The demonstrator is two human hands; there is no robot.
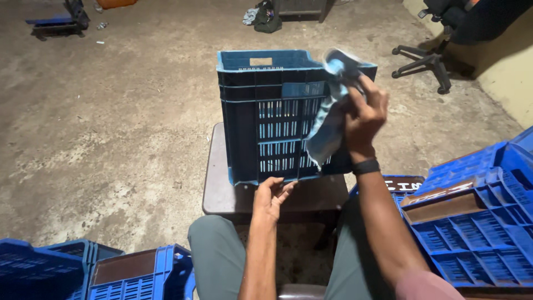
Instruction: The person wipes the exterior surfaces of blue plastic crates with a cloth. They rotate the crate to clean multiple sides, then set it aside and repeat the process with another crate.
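**Cloth against the crate, one hand at its foot**

The dark blue crate point(272, 116) stood upright on a small brown table point(219, 189), between the seated person's knees and the bare concrete floor point(111, 111) beyond. The right hand point(363, 114) was raised at the crate's upper right corner, fingers closed round a pale blue cloth point(327, 119). The cloth was bunched at the top, above the knuckles, and its loose end hung down across the slotted side of the crate, touching or lying just in front of it; which of the two could not be told. A dark band point(366, 166) sat on that wrist.

The left hand point(271, 197) was lower, at the bottom edge of the crate, fingers curled and the fingertips at the pale blue rim there. It looked like a light hold on the edge, yet whether the fingers truly gripped it or only touched it was hard to make out.

The top of the cloth was blurred. The crate's right wall was largely hidden behind the hand and cloth. More blue crates point(477, 216) lay at the right, and others point(83, 272) at the lower left, both cut off by the frame. An office chair point(427, 61) stood at the upper right, only partly in view.
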